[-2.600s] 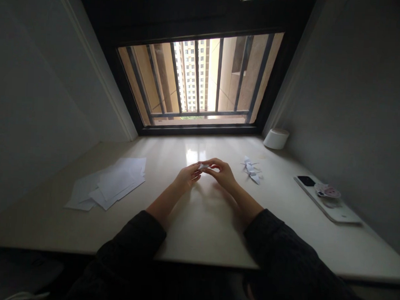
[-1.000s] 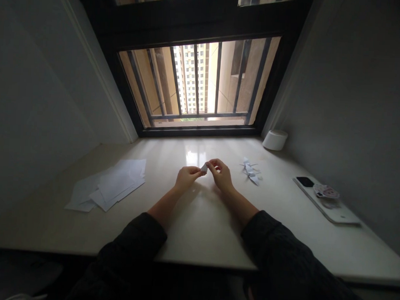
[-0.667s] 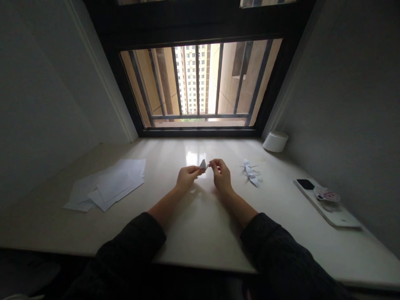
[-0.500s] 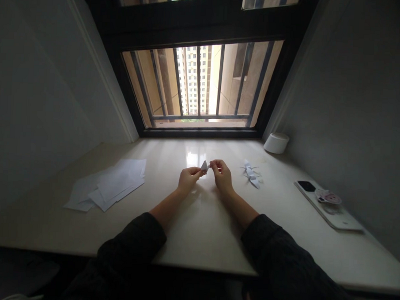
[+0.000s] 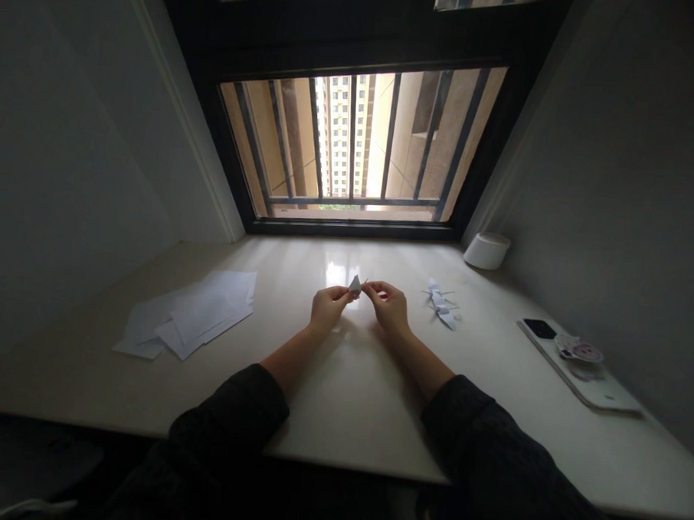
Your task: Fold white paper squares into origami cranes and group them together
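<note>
Between my two hands, above the middle of the pale sill, is a small folded white paper crane (image 5: 354,284). My left hand (image 5: 327,308) pinches its left side between thumb and fingers. On the other side, the fingertips of my right hand (image 5: 389,305) are closed on a thin pointed part of it. The fingers cover much of the lower paper. Several finished-looking paper cranes (image 5: 440,303) lie in a row to the right of my right hand. Off to the left rests a loose pile of white paper sheets (image 5: 198,315).
A white phone (image 5: 584,370) with a round grip (image 5: 578,348) lies at the right by the wall. Behind it stands a white cup-shaped object (image 5: 486,251). The black-framed window (image 5: 348,229) closes off the far side of the sill (image 5: 352,413).
My right fingertips have shifted slightly on the crane's pointed part, which now sticks up above them. The view has turned a little; the cranes, sheets and phone lie as before.
</note>
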The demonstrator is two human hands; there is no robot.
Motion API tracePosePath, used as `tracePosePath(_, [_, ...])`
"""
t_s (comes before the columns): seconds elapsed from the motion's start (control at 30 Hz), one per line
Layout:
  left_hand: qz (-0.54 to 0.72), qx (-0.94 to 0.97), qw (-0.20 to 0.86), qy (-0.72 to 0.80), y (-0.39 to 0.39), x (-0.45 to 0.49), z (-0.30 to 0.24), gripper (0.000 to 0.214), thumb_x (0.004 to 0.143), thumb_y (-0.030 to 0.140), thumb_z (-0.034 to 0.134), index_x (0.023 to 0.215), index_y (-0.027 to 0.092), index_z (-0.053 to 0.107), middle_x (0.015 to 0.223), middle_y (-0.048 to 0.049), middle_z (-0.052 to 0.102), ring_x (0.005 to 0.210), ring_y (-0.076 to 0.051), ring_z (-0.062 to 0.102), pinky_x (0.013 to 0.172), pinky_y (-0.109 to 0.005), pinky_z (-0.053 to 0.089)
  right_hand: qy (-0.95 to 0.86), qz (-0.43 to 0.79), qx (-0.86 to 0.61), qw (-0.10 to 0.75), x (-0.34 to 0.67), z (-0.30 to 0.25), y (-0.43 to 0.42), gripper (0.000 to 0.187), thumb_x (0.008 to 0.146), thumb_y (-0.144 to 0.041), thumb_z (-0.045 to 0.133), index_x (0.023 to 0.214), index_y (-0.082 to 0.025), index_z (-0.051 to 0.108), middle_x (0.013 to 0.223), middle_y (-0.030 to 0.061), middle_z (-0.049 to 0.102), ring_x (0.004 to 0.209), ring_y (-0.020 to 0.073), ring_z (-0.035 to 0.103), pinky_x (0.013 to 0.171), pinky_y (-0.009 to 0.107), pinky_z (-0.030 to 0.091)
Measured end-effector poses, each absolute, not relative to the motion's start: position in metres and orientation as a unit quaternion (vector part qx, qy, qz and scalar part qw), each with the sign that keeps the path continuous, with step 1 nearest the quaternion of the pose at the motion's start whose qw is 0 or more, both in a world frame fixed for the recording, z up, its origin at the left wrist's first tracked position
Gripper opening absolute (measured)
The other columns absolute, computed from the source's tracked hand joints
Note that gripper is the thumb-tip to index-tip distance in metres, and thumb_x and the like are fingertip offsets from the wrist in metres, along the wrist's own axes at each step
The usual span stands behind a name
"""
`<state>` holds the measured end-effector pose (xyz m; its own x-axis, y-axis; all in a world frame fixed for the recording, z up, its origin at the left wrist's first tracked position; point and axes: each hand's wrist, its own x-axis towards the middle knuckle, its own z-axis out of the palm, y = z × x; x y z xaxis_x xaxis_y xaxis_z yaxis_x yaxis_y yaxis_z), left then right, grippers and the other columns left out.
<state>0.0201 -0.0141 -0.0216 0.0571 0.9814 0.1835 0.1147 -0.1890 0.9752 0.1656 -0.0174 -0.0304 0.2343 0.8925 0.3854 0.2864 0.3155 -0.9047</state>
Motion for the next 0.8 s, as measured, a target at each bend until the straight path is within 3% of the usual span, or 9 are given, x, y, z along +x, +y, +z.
tracePosePath(0.5, [0.521,0.543,0.452,0.479,-0.0190,0.0256,-0.0163,0.038,0.068,0.050,0.067,0.083,0.015,0.073,0.081,-0.0080,0.072,0.080,-0.020,0.063,0.065,-0.027,0.045,-0.525,0.311,-0.504,0.612,0.1584,-0.0301,-0.0202,0.028,0.077,-0.044,0.055,0.082,-0.019,0.067,0.084,0.0058,0.070,0.080,0.0209,0.062,0.067,0.031,0.041])
tracePosePath(0.8, [0.494,0.642,0.368,0.456,-0.0183,0.0208,-0.0155,0.035,0.067,0.049,0.069,0.084,0.019,0.073,0.081,-0.0047,0.071,0.078,-0.020,0.063,0.075,-0.030,0.045,-0.556,0.291,-0.504,0.593,0.1618,-0.0298,-0.0183,0.029,0.078,-0.045,0.053,0.081,-0.020,0.066,0.086,0.0061,0.069,0.081,0.0210,0.060,0.070,0.032,0.041])
